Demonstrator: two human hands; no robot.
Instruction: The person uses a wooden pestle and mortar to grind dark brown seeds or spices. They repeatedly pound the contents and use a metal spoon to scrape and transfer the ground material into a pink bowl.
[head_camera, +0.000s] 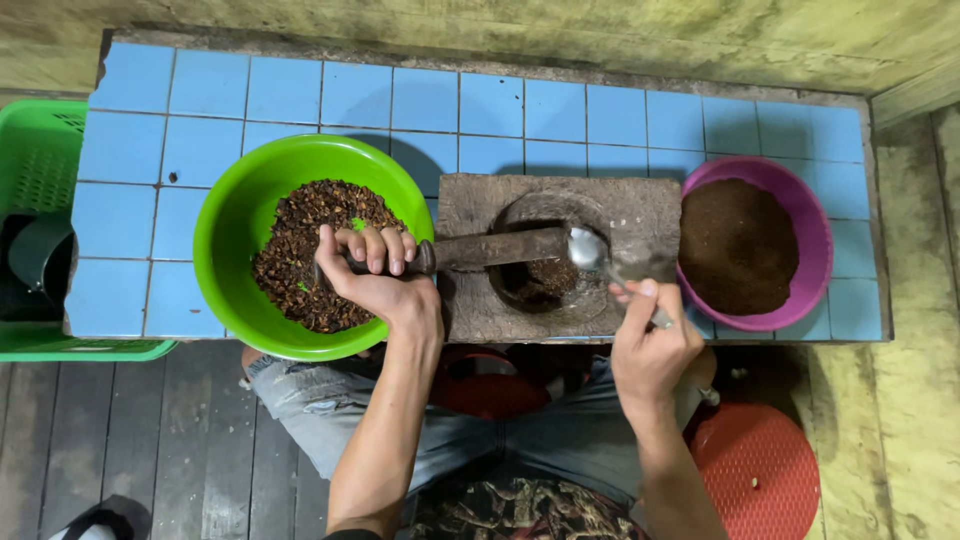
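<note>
My left hand grips the handle of a dark pestle that lies across a grey stone mortar block, its head over the hollow. My right hand holds a metal spoon whose bowl sits at the right rim of the hollow, above dark ground material. A green bowl of coarse dark brown pieces stands to the left, under my left hand. To the right stands a purple bowl filled with fine brown powder.
Everything rests on a blue-tiled counter. A green plastic basket with a dark pot stands at the left edge. A red round lid or stool sits on the wooden floor by my knees.
</note>
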